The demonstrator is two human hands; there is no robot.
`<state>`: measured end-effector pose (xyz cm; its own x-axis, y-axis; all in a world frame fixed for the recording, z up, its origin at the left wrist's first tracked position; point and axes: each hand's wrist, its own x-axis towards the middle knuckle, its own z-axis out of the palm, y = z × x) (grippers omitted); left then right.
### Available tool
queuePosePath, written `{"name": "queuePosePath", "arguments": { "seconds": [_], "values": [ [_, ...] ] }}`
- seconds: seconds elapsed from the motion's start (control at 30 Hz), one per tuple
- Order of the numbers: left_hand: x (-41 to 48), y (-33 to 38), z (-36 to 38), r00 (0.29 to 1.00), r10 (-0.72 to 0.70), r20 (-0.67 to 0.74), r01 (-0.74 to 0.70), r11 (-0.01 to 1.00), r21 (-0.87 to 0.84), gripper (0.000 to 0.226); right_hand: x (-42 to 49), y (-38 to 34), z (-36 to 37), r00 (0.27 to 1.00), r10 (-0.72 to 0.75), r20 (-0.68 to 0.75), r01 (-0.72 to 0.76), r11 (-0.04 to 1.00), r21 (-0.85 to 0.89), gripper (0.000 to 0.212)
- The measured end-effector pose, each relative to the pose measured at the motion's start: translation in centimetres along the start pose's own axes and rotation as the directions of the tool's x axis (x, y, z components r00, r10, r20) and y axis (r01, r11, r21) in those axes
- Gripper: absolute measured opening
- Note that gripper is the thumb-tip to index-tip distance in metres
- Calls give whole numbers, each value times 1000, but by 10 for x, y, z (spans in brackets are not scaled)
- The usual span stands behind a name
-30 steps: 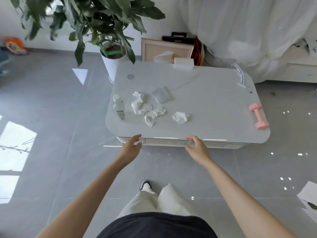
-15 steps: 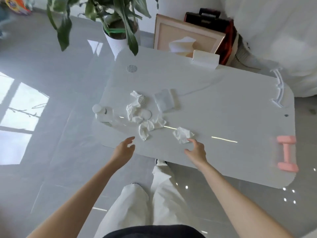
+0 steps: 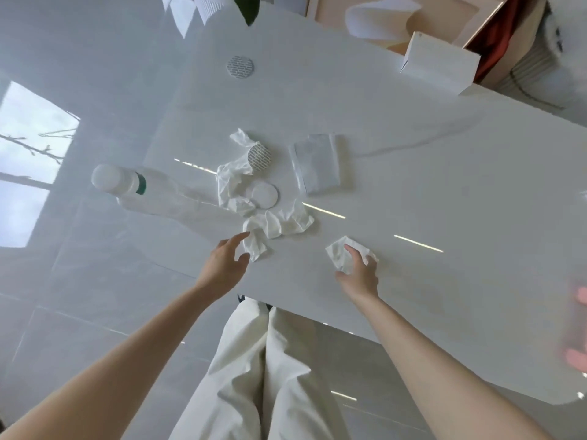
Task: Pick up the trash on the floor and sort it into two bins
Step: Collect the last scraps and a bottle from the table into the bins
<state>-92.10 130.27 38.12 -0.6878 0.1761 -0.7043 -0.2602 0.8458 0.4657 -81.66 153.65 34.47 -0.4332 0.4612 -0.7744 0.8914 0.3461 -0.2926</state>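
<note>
A glossy white tabletop (image 3: 428, 201) fills the middle of the view, with the trash lying on it left of centre. The right hand (image 3: 359, 274) lies over a small crumpled white tissue (image 3: 337, 253) near the table's near edge, its fingers curled down on the paper and its thumb tucked at the near left side. The left hand (image 3: 224, 265) is spread wide and holds nothing; its forefinger and thumb bracket the near end of a long twisted white tissue strip (image 3: 276, 225), just beside it. That strip runs far and left past a round white cotton pad (image 3: 263, 195) and a printed round foil seal (image 3: 259, 157). A clear plastic bottle with a white cap (image 3: 149, 193) lies at the left edge. A clear plastic packet (image 3: 317, 163) lies right of the seal.
</note>
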Motion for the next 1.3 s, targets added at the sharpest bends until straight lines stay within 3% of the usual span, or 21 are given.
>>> {"name": "queuePosePath", "arguments": {
  "seconds": [0.13, 0.23, 0.4, 0.47, 0.57, 0.67, 0.8, 0.87, 0.97, 1.03, 1.17, 1.3],
  "values": [
    [20, -18, 16, 999, 38, -10, -38, 999, 8, 55, 24, 5, 15, 996, -38, -82, 27, 992, -127, 61],
    [32, -31, 21, 996, 93, -13, -92, 995, 30, 67, 35, 16, 23, 966, -165, -200, 117, 966, -232, 47],
    [51, -37, 19, 988, 143, -55, -135, 983, 124, 81, 35, 15, 33, 931, -305, -201, 278, 948, -154, 22],
    [60, -33, 15, 984, 152, -95, -131, 972, 194, 85, 27, -5, 38, 879, -419, -228, 396, 907, -141, 22],
    [77, -32, 13, 973, 201, -112, -161, 943, 291, 87, 22, -45, 50, 738, -627, -252, 597, 779, -189, 22],
    [90, -31, 16, 958, 275, -81, -224, 893, 390, 85, 34, -81, 62, 690, -701, -179, 647, 709, -281, 18],
    [98, -29, 27, 928, 368, -64, -294, 825, 483, 77, 58, -97, 77, 776, -629, -41, 568, 725, -390, 19],
    [101, -31, 30, 923, 378, -72, -308, 837, 453, 69, 64, -94, 79, 782, -621, -59, 545, 726, -419, 23],
    [104, -40, 31, 901, 424, -93, -368, 860, 354, 38, 67, -88, 80, 777, -625, -69, 569, 745, -349, 26],
    [101, -48, 28, 918, 385, -95, -343, 892, 294, 19, 64, -84, 76, 818, -574, -37, 543, 793, -276, 28],
    [87, -52, 23, 965, 253, -75, -237, 955, 178, 13, 44, -79, 61, 900, -435, -32, 428, 896, -118, 28],
    [56, -41, 10, 978, 125, -164, -140, 987, -84, 6, 11, -86, 42, 945, -322, -52, 325, 944, 61, 14]
  ]
}}
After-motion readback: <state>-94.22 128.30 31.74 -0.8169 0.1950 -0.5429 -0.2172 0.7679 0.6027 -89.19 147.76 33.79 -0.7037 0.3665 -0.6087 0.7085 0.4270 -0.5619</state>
